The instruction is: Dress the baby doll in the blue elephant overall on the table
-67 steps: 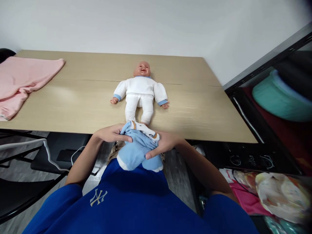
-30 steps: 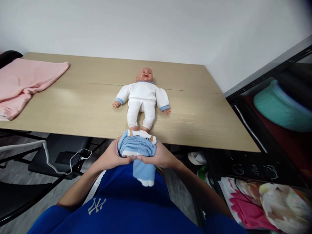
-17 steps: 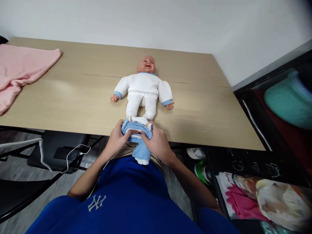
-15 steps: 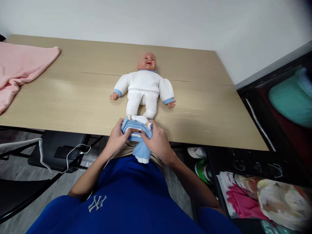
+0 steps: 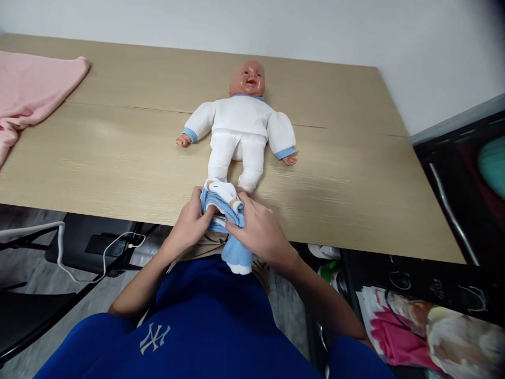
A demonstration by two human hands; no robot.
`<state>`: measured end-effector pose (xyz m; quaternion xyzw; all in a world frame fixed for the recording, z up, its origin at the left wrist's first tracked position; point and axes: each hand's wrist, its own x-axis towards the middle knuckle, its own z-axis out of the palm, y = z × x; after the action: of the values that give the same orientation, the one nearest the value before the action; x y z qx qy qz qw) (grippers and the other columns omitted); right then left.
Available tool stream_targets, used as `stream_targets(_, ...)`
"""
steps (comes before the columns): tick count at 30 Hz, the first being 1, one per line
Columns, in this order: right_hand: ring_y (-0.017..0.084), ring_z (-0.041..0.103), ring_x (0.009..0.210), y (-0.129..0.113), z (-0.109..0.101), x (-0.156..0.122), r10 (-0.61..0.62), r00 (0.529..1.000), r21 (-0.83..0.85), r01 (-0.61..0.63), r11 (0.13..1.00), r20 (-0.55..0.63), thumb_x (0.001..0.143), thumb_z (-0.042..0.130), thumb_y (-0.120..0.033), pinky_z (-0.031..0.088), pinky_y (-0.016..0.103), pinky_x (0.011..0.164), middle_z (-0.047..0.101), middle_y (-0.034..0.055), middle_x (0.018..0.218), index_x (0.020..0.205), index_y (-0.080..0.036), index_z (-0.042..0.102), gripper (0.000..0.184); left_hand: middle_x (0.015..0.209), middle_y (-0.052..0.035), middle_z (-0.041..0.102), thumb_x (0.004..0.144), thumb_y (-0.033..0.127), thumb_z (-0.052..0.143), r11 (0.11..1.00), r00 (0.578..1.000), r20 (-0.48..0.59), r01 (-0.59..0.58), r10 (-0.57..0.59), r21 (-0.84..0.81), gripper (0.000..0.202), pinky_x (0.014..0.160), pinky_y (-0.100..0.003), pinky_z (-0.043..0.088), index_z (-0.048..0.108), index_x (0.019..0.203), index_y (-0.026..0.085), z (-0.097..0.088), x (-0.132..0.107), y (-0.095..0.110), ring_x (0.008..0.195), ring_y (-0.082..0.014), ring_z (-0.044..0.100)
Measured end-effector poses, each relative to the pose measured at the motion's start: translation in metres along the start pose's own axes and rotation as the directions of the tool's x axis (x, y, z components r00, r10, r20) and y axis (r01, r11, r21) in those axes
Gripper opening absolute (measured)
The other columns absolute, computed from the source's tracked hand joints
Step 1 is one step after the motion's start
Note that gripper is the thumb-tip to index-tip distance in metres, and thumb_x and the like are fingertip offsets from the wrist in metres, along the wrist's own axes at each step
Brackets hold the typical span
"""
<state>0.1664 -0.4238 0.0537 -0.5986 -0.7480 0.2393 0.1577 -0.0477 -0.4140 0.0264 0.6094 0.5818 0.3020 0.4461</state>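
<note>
A low path crosses open bench between the pink cloth and the doll, another right of the doll; its outspread arms block the middle, with the wall behind and a black rack rightmost.

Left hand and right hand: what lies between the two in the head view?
In the head view, the blue-and-white garment lies between the left hand and right hand, held by both, its white-tipped end hanging below them.

even light is falling throughout, glare is whitening the table at left, the doll's head is shining, and a green shape, possibly a bowl, is blurring at right.
</note>
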Motion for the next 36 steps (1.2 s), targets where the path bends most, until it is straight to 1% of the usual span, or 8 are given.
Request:
stream_targets(6, 0.04, 0.084, 0.116, -0.03, -0.003, 0.009, 0.072, 0.997, -0.148, -0.065, 0.987, 0.043, 0.113, 0.064, -0.025, 0.064, 0.048, 0.09, 0.078, 0.02, 0.149, 0.145, -0.019, 0.068, 0.033, 0.098, -0.0106, 0.077, 0.116, 0.041, 0.05, 0.967, 1.0, 0.019, -0.001, -0.004, 0.253, 0.016, 0.079, -0.043, 0.051, 0.046, 0.122, 0.026, 0.0, 0.0, -0.002, 0.089, -0.0374, 0.076)
stream_targets(11, 0.043, 0.085, 0.119, -0.026, 0.002, 0.013, 0.08, 0.996, -0.151, -0.073, 0.986, 0.045, 0.111, 0.061, -0.02, 0.067, 0.053, 0.097, 0.077, 0.0228, 0.152, 0.157, -0.017, 0.064, 0.046, 0.11, -0.0144, 0.075, 0.115, 0.039, 0.047, 0.958, 0.998, 0.033, -0.056, 0.049, 0.281, 0.012, 0.086, -0.047, 0.054, 0.047, 0.116, 0.027, 0.001, 0.009, -0.009, 0.098, -0.0383, 0.075)
stream_targets(15, 0.044, 0.081, 0.135, -0.004, 0.006, 0.016, 0.0, 1.0, 0.028, 0.0, 1.0, -0.015, 0.103, 0.065, -0.016, 0.066, 0.058, 0.111, 0.08, 0.0232, 0.154, 0.168, -0.016, 0.056, 0.066, 0.114, -0.0115, 0.075, 0.114, 0.039, 0.051, 0.992, 0.997, 0.037, -0.077, 0.074, 0.102, 0.019, 0.095, -0.049, 0.057, 0.049, 0.128, 0.025, -0.001, 0.008, -0.02, 0.106, -0.0352, 0.075)
stream_targets(18, 0.042, 0.08, 0.14, 0.013, 0.008, 0.019, -0.055, 0.994, 0.179, 0.071, 0.981, -0.092, 0.098, 0.07, -0.018, 0.066, 0.057, 0.116, 0.081, 0.0196, 0.155, 0.166, -0.02, 0.06, 0.069, 0.127, -0.0115, 0.074, 0.117, 0.042, 0.053, 0.979, 0.984, -0.003, -0.177, 0.177, -0.101, 0.03, 0.11, -0.047, 0.057, 0.053, 0.139, 0.023, 0.0, 0.008, -0.029, 0.121, -0.0314, 0.073)
stream_targets(21, 0.039, 0.08, 0.141, 0.025, 0.011, 0.02, -0.102, 0.982, 0.281, 0.143, 0.949, -0.157, 0.093, 0.073, -0.02, 0.065, 0.055, 0.118, 0.082, 0.0162, 0.156, 0.162, -0.024, 0.064, 0.07, 0.135, -0.0112, 0.073, 0.118, 0.045, 0.057, 0.95, 0.967, -0.046, -0.254, 0.25, -0.181, 0.033, 0.116, -0.043, 0.054, 0.057, 0.143, 0.023, 0.0, 0.009, -0.036, 0.127, -0.0284, 0.07)
stream_targets(27, 0.04, 0.082, 0.134, 0.029, 0.012, 0.023, -0.086, 0.978, 0.285, 0.139, 0.948, -0.189, 0.094, 0.074, -0.024, 0.067, 0.055, 0.114, 0.085, 0.0175, 0.144, 0.155, -0.021, 0.069, 0.061, 0.12, -0.0075, 0.072, 0.117, 0.046, 0.061, 0.944, 0.952, -0.087, -0.302, 0.292, -0.13, 0.028, 0.105, -0.04, 0.056, 0.061, 0.134, 0.024, -0.007, 0.015, -0.035, 0.112, -0.0257, 0.068)
stream_targets(31, 0.035, 0.077, 0.142, 0.028, 0.007, 0.03, -0.2, 0.955, 0.258, 0.254, 0.932, -0.219, 0.096, 0.071, -0.021, 0.062, 0.052, 0.123, 0.08, 0.0162, 0.151, 0.141, -0.023, 0.074, 0.046, 0.138, -0.0134, 0.072, 0.114, 0.049, 0.062, 0.925, 0.918, -0.141, -0.379, 0.371, -0.035, 0.03, 0.114, -0.045, 0.054, 0.061, 0.132, 0.024, -0.012, 0.024, -0.032, 0.128, -0.03, 0.067)
stream_targets(36, 0.031, 0.077, 0.119, 0.032, -0.005, 0.052, -0.307, 0.933, 0.252, 0.348, 0.903, -0.19, 0.102, 0.073, -0.028, 0.062, 0.047, 0.11, 0.084, 0.0126, 0.126, 0.119, -0.022, 0.076, 0.018, 0.104, -0.0039, 0.069, 0.11, 0.051, 0.064, 0.952, 0.937, -0.189, -0.304, 0.294, -0.024, 0.03, 0.088, -0.037, 0.054, 0.057, 0.123, 0.025, -0.017, 0.045, -0.037, 0.093, -0.0238, 0.062)
